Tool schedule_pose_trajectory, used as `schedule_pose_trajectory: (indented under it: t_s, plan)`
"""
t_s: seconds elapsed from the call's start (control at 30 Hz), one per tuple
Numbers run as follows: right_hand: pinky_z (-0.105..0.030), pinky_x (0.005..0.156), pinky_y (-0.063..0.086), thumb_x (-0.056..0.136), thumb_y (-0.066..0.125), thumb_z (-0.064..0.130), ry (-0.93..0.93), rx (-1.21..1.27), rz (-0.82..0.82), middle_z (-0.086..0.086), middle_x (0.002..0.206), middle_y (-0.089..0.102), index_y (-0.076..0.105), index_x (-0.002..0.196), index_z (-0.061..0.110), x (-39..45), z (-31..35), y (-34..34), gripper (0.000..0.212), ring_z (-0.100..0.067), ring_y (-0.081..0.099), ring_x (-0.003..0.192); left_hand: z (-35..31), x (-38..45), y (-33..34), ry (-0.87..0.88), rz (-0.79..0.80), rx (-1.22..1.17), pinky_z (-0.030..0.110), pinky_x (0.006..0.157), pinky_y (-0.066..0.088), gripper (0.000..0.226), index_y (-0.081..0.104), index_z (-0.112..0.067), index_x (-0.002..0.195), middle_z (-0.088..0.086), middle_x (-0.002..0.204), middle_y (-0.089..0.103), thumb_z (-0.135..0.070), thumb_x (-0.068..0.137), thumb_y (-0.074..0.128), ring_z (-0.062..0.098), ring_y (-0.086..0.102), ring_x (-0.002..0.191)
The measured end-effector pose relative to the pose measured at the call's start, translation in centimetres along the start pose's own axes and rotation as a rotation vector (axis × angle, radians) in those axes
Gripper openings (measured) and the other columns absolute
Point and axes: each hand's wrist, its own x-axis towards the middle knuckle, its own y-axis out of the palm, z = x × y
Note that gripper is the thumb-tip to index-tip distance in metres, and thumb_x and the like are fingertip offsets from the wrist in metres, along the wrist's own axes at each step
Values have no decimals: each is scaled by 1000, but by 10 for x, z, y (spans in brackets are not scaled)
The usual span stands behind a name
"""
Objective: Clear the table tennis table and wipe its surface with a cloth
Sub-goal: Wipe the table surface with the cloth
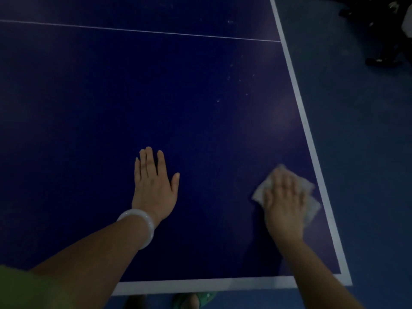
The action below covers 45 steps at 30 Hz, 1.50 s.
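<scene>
A person leans over the near right corner of a dark blue table tennis table [156, 97], seen from a head-worn camera in dim light. The right hand [285, 199] lies on top of a crumpled white cloth [312, 188], fingers fairly straight and spread over it, pressing it against the table just inside the white sideline [312, 143]; the hand and cloth are blurred, so how tight the grip is cannot be told beyond the fingers lying over the fabric. Cloth shows past the hand on the left, at the top and on the right, close to the sideline.

The left hand [153, 184] rests flat on the table, palm down, fingers straight and close together, thumb angled out to the right, holding nothing. A pale bangle [142, 226] circles its wrist. The two hands are well apart.

A thin white centre line [142, 31] crosses the far part of the table, and a white band [207, 284] marks the near edge. Faint pale specks [229, 78] dot the surface toward the right sideline. Beyond the table lies a blue floor [356, 108], with dark, indistinct shapes [383, 36] at the upper right. A green sleeve [24, 288] fills the lower left corner, and a green shoe [196, 299] shows below the near edge.
</scene>
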Motion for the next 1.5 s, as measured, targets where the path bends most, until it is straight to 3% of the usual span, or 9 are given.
schedule_pose_trajectory:
  t_s: [0.1, 0.27, 0.43, 0.57, 0.73, 0.97, 1.03, 1.2, 1.5]
  plan:
    - [-51, 121, -4, 104, 14, 39, 265, 117, -10, -2, 165, -8, -12, 154, 27, 14, 26, -9, 57, -21, -9, 151, -1, -1, -1, -5, 1, 6, 48, 121, 4, 73, 12, -2, 152, 25, 158, 5, -51, 98, 13, 35, 1, 148]
    - [-52, 121, 3, 103, 16, 41, -237, 45, 2, -5, 165, -3, 0, 157, 22, -56, 113, 22, 60, -24, -4, 152, -1, -1, -2, -1, 1, 7, 49, 121, 5, 74, 12, -2, 152, 25, 158, 6, -52, 97, 10, 35, 2, 148]
    - [-50, 119, 10, 100, 27, 45, -524, -30, 68, -1, 165, 11, 14, 157, 24, -94, 49, 19, 62, -22, 8, 152, 1, -1, 0, 0, 2, -11, 49, 121, 5, 73, 12, -3, 152, 25, 158, 5, -51, 98, 14, 34, 2, 148]
    - [-50, 122, 6, 100, 10, 44, -139, -85, 80, 0, 165, -1, 0, 157, 24, -43, -30, -4, 62, -17, -4, 152, 1, -1, 0, 4, 4, -13, 49, 121, 5, 73, 12, -3, 152, 25, 158, 5, -51, 98, 15, 35, 2, 148]
    - [-51, 121, -5, 102, 14, 41, 284, 97, 12, -1, 165, -9, -9, 155, 26, 20, 2, -12, 60, -18, -12, 151, 1, -1, 1, 3, -1, 16, 49, 121, 7, 72, 14, -2, 152, 26, 158, 7, -51, 100, 11, 35, 4, 148]
    - [-50, 120, 7, 102, 26, 45, -560, 20, 99, 5, 165, 1, 6, 157, 28, -33, 53, 13, 61, -16, 0, 152, 1, -1, 0, 4, 2, -5, 50, 121, 9, 75, 20, 0, 151, 26, 157, 11, -52, 97, 13, 35, 7, 148]
    - [-49, 120, 6, 101, 25, 45, -462, -8, 75, 6, 165, 3, 5, 157, 29, -21, 20, 9, 62, -14, 3, 152, 1, -1, 1, 7, 7, 7, 50, 121, 9, 75, 19, 0, 151, 26, 157, 10, -53, 97, 12, 35, 5, 148]
    - [-46, 122, -8, 95, 3, 47, 222, 61, -49, 2, 164, -3, -4, 155, 29, 36, -14, -9, 63, -17, -6, 151, 3, -1, 1, 7, 13, 23, 52, 120, 13, 74, 21, 1, 150, 27, 157, 12, -51, 97, 15, 36, 10, 147]
    - [-40, 119, -18, 95, 4, 49, 167, 39, -36, 3, 164, -8, -7, 155, 29, 70, 12, -9, 64, -13, -15, 149, 2, 1, -8, -13, 75, -27, 54, 117, 19, 76, 32, 2, 146, 28, 153, 25, -53, 95, 20, 39, 19, 145]
